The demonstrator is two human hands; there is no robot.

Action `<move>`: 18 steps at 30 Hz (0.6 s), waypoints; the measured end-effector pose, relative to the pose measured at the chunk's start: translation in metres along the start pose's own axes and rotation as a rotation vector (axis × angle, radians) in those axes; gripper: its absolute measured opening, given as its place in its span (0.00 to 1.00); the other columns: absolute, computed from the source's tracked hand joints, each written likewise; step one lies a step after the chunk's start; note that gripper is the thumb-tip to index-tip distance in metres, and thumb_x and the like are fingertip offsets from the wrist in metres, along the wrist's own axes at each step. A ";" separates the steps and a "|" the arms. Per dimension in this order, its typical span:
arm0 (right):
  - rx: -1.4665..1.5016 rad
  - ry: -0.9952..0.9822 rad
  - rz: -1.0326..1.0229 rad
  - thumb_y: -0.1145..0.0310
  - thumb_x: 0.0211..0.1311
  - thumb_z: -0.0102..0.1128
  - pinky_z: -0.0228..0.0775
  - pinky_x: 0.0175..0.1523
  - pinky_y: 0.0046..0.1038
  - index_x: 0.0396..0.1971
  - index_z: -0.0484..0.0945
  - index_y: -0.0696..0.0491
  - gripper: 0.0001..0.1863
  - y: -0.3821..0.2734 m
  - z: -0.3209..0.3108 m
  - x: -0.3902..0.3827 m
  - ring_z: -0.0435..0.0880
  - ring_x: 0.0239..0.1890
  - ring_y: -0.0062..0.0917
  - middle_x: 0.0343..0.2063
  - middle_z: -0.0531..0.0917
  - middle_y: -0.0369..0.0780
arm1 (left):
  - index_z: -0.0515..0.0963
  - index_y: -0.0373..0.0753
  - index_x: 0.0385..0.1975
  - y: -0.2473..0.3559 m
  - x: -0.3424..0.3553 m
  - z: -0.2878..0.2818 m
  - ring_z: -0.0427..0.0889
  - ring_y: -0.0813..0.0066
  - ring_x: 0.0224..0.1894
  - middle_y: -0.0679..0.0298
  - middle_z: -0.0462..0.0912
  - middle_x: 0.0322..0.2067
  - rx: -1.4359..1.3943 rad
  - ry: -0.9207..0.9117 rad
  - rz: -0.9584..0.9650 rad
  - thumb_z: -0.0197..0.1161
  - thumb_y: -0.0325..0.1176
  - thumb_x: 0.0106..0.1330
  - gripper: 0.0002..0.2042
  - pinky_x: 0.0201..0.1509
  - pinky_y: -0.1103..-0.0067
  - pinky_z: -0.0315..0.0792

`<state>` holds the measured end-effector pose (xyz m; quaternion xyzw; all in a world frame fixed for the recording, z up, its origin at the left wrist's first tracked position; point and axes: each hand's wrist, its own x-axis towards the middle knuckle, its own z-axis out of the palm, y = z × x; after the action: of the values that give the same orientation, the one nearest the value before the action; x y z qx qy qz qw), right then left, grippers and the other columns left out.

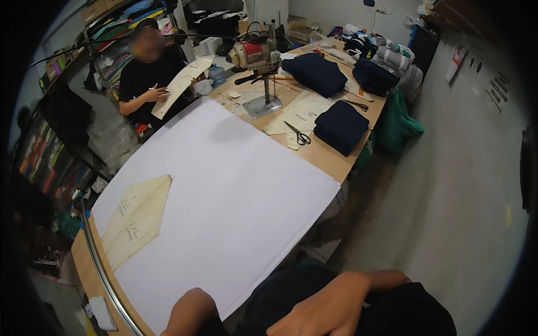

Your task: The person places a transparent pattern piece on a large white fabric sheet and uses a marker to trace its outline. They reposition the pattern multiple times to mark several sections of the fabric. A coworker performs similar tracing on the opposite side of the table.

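Observation:
A large white sheet (pixel 224 185) covers the near part of the worktable, with a cream paper pattern (pixel 134 218) on its left. My right hand (pixel 319 311) rests low over dark clothing, back upward, fingers running out of view. At the lower edge, left of centre, is bare skin of my left arm (pixel 190 313); its fingers are not visible. Beyond the sheet stand an upright fabric cutting machine (pixel 258 59) on a metal base, black-handled scissors (pixel 302 137), more pattern paper (pixel 286 117) and folded navy cloth (pixel 342 126).
Another person (pixel 140 84) at the back left holds a long pattern piece (pixel 179 89). A metal rail (pixel 101 263) runs along the table's left edge. A green sack (pixel 392 129) is at the right, beside a wall (pixel 459 190). Cloth-filled shelves (pixel 39 168) line the left.

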<state>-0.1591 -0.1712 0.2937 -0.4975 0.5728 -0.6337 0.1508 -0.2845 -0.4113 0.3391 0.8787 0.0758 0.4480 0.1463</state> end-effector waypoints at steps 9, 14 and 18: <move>-0.095 -0.127 0.043 0.61 0.77 0.61 0.77 0.57 0.48 0.55 0.76 0.57 0.17 -0.011 0.001 0.037 0.83 0.55 0.49 0.50 0.80 0.51 | 0.89 0.44 0.40 0.041 0.030 0.007 0.81 0.70 0.45 0.68 0.84 0.41 0.299 -0.061 -0.098 0.62 0.34 0.79 0.08 0.49 0.67 0.73; -0.056 -0.154 -0.030 0.60 0.77 0.62 0.78 0.52 0.49 0.50 0.75 0.56 0.15 -0.013 -0.003 0.048 0.85 0.51 0.52 0.47 0.82 0.50 | 0.89 0.45 0.41 0.045 0.038 -0.002 0.81 0.69 0.45 0.69 0.84 0.41 0.306 -0.123 -0.072 0.62 0.35 0.81 0.09 0.51 0.66 0.74; -0.029 -0.253 0.042 0.60 0.78 0.61 0.77 0.50 0.48 0.54 0.76 0.54 0.15 -0.030 -0.005 0.062 0.86 0.48 0.52 0.45 0.82 0.49 | 0.89 0.45 0.41 0.042 0.034 -0.011 0.81 0.69 0.46 0.69 0.83 0.41 0.240 -0.162 -0.060 0.62 0.36 0.82 0.09 0.53 0.65 0.76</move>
<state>-0.1806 -0.2064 0.3490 -0.5634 0.5686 -0.5542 0.2281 -0.2734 -0.4396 0.3849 0.9205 0.1428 0.3588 0.0593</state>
